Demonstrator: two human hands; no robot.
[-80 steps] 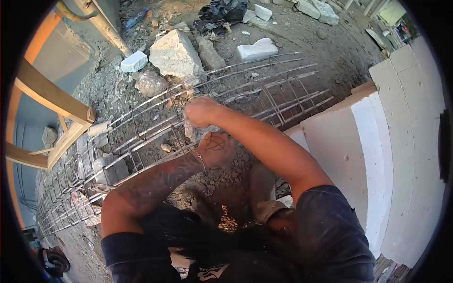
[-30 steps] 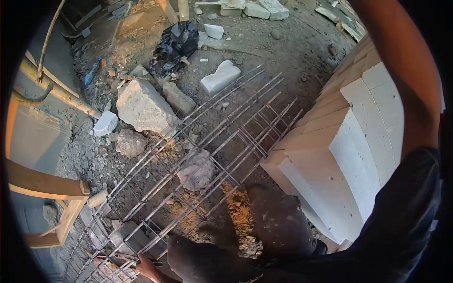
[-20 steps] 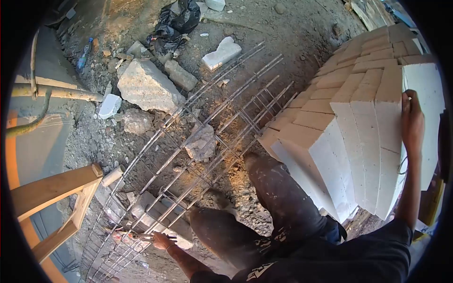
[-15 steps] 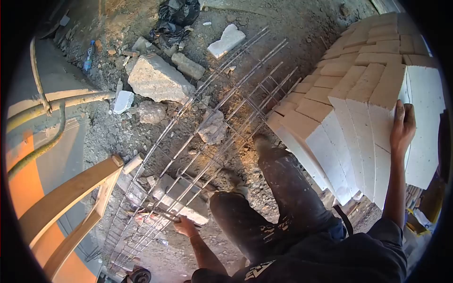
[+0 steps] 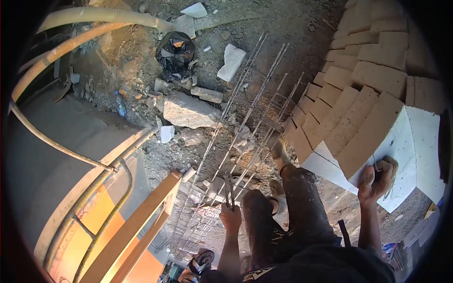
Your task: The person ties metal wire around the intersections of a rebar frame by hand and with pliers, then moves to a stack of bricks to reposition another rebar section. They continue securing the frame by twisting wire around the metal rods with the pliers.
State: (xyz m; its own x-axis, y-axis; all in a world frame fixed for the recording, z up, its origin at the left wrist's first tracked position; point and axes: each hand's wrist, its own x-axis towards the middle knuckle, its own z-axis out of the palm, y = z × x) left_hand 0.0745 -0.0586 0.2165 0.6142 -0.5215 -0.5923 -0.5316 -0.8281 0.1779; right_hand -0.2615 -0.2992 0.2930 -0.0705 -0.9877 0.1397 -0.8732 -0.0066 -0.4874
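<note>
My left hand (image 5: 231,219) is closed around a pair of metal pincers (image 5: 229,192), which points away from me over the rebar cage (image 5: 255,101). The long cage of tied bars lies on the ground in front of my legs. On the right, my right hand (image 5: 377,181) has its fingers curled in front of the white end face of the stacked blocks (image 5: 398,146). Thin wire (image 5: 390,189) shows at its fingers and looks held there. Whether that hand also touches the block is hard to tell.
Concrete chunks (image 5: 188,111) and a white block piece (image 5: 231,62) lie beyond the cage. A black plastic bag (image 5: 175,59) sits at the back. Wooden boards (image 5: 132,226) and a bent metal pipe frame (image 5: 106,224) stand on the left. A plastic bottle (image 5: 120,104) lies on the rubble.
My view has swung left. My right hand has left the block's top edge and is now curled lower by its end face with wire showing. My left hand has raised the pincers upright.
</note>
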